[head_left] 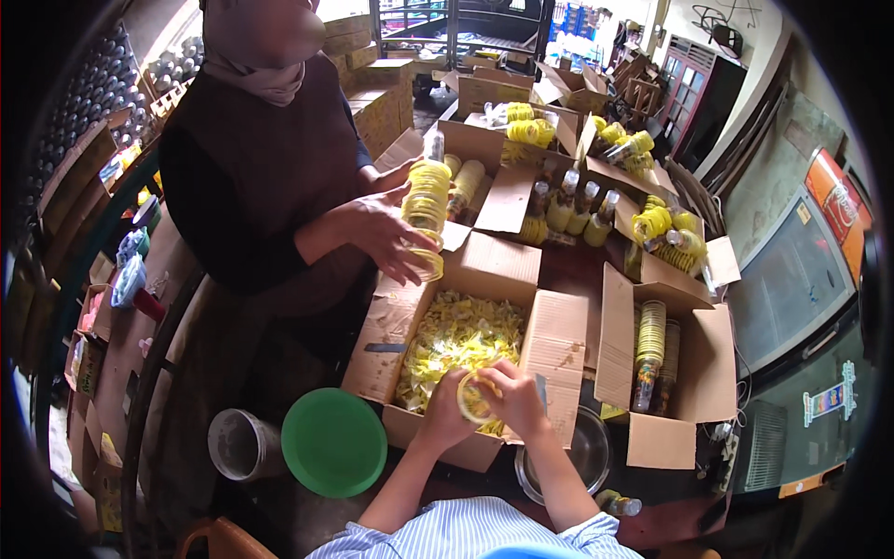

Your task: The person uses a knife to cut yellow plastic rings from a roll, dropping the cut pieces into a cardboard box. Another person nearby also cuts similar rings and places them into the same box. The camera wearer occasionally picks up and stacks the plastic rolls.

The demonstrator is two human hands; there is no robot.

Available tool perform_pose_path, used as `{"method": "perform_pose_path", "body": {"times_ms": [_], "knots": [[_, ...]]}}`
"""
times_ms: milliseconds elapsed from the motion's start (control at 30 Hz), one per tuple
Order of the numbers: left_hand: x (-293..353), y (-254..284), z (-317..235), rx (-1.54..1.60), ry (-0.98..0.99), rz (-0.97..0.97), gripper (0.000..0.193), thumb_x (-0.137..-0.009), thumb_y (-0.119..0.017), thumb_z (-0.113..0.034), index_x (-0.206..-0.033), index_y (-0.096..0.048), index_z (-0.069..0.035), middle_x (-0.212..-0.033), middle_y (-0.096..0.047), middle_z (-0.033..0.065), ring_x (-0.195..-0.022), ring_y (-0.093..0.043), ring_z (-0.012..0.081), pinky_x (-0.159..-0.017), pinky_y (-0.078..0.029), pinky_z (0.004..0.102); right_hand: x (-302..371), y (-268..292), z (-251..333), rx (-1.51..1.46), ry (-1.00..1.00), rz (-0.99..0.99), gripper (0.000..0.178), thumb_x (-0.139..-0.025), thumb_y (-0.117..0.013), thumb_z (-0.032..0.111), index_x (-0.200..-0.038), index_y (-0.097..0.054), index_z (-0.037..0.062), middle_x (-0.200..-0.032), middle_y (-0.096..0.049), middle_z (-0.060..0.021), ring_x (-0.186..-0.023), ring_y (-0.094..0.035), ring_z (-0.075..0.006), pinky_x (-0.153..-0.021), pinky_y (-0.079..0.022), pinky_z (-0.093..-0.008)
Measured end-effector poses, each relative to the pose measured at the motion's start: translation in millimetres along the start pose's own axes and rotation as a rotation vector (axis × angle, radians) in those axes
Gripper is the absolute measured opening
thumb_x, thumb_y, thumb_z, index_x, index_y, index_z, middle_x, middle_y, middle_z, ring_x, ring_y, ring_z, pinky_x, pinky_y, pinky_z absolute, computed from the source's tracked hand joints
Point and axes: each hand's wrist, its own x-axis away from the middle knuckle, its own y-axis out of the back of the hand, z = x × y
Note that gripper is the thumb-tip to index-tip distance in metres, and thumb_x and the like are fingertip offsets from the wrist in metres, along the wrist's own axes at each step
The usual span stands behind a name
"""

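Over an open cardboard box (549, 349) full of small yellow-and-white pieces (466, 326), I hold a plastic cup (472, 399) with a yellow rim. My left hand (445, 410) is closed round the cup's left side. The fingers of my right hand (515, 399) are bent and grip the rim on the other side. Yellowish bits show inside the cup. Across the box, at the upper left, another person's hands (372, 219) carry a tall stack of yellow-rimmed cups (428, 197).
A green round basin (333, 443) and a grey bucket (244, 445) stand at my left. A metal bowl (587, 456) sits by my right forearm. At right, a carton (694, 363) holds cup stacks. Bottles (582, 210) and more cartons of cups (531, 130) stand farther back.
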Motion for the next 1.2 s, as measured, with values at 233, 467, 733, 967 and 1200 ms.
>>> {"method": "perform_pose_path", "body": {"times_ms": [233,467,733,967,1200], "knots": [[-12.6,5.0,-8.2,0.292,0.094,0.304,0.047,-0.056,-0.074,-0.014,-0.095,-0.053,0.000,-0.087,-0.060,0.0128,-0.083,-0.060,0.0234,-0.075,-0.047,0.0322,12.5,-3.6,-7.2,0.129,0.088,0.073,0.010,-0.076,-0.059,0.006,-0.084,-0.060,0.0018,-0.074,-0.056,-0.0095,-0.067,-0.057,-0.0251,-0.062,-0.048,-0.0358],[-13.5,16.2,-23.6,0.239,0.061,0.398,0.041,-0.057,-0.074,-0.016,-0.088,-0.051,-0.002,-0.081,-0.058,0.0128,-0.072,-0.057,0.0245,-0.067,-0.046,0.0330,11.6,-4.7,-4.9,0.533,0.248,0.057,0.016,-0.073,-0.058,0.019,-0.065,-0.049,0.0078,-0.065,-0.050,-0.0065,-0.060,-0.056,-0.0214,-0.055,-0.044,-0.0325],[-8.6,15.0,-14.7,0.170,0.004,0.515,0.047,-0.059,-0.076,-0.017,-0.097,-0.052,-0.002,-0.088,-0.060,0.0108,-0.080,-0.059,0.0196,-0.072,-0.046,0.0315,18.9,3.9,-20.7,0.329,0.220,0.142,0.016,-0.072,-0.058,0.017,-0.066,-0.047,0.0076,-0.067,-0.049,-0.0070,-0.054,-0.057,-0.0225,-0.045,-0.045,-0.0338],[-9.3,4.4,-15.6,0.087,-0.033,0.386,0.050,-0.058,-0.074,-0.020,-0.100,-0.053,-0.003,-0.087,-0.059,0.0142,-0.081,-0.060,0.0306,-0.070,-0.047,0.0351,20.3,1.6,-25.2,-0.034,-0.034,0.023,0.009,-0.072,-0.056,0.007,-0.068,-0.049,0.0025,-0.067,-0.049,-0.0109,-0.056,-0.054,-0.0308,-0.048,-0.045,-0.0383],[-7.6,-4.5,-25.1,0.118,-0.116,0.131,0.040,-0.062,-0.076,-0.012,-0.095,-0.057,-0.003,-0.086,-0.060,0.0103,-0.077,-0.061,0.0216,-0.068,-0.049,0.0304,15.1,-2.4,-38.3,-0.165,-0.285,-0.222,0.017,-0.076,-0.048,0.009,-0.063,-0.044,-0.0024,-0.058,-0.039,-0.0131,-0.048,-0.040,-0.0221,-0.046,-0.033,-0.0336]]}}
